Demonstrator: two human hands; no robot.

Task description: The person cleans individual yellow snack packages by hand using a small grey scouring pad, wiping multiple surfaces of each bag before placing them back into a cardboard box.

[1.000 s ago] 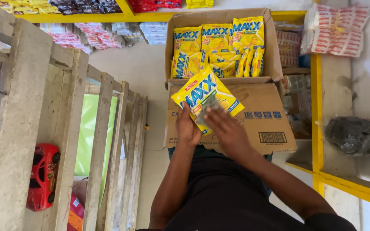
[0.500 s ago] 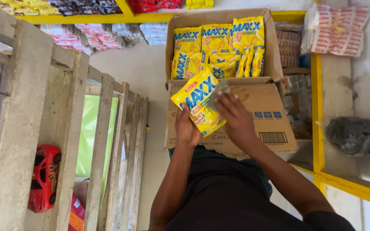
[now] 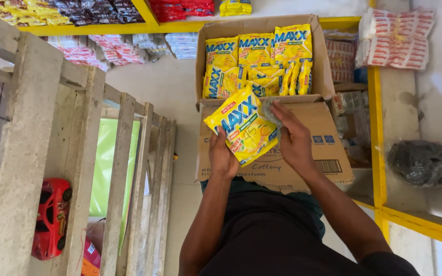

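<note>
Holding a yellow snack packet (image 3: 245, 126) with blue lettering, tilted over the cardboard box (image 3: 303, 153) flap, I see my left hand (image 3: 222, 156) grasping its lower edge and my right hand (image 3: 292, 135) gripping its right side; matching packets fill the box.

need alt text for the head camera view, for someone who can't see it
Seen from above, a person holds a yellow packet in the left hand while the right hand presses a grey cloth to its top edge. Beyond it an open cardboard box holds more yellow packets; a wooden rack and a red toy car lie to the left.
</note>
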